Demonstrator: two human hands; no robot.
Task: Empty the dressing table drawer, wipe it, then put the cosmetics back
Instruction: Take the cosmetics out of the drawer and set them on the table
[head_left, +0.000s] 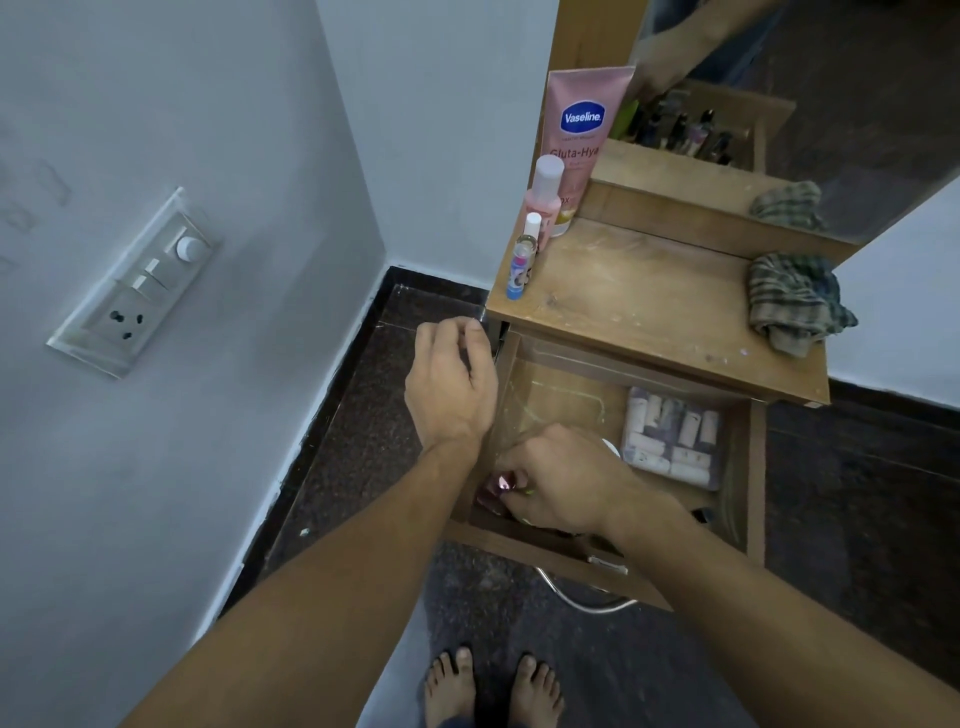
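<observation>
reaches the right hand (561, 483) down into the front left corner of the open drawer (756, 467), fingers curled round a small pink cosmetic (501, 484) among other pink pieces lying there. holds the left hand (449, 384) above the drawer's left edge, just off the corner of the tabletop (649, 296), fingers loosely curled and relaxed, gripping nothing that shows. inside the drawer, toward the back right: a clear pouch of pale rolls (670, 441), near the right hand but apart from it. up on the tabletop, in a row along its left edge: a pink vaseline tube (582, 140) standing upright at the back, a pink bottle (543, 200) with a white cap just in front, a small blue-based stick (519, 265) nearest. at the right edge, a crumpled checked cloth (795, 301), doubled in the mirror (857, 104). on the left wall, a switch panel (140, 280).
</observation>
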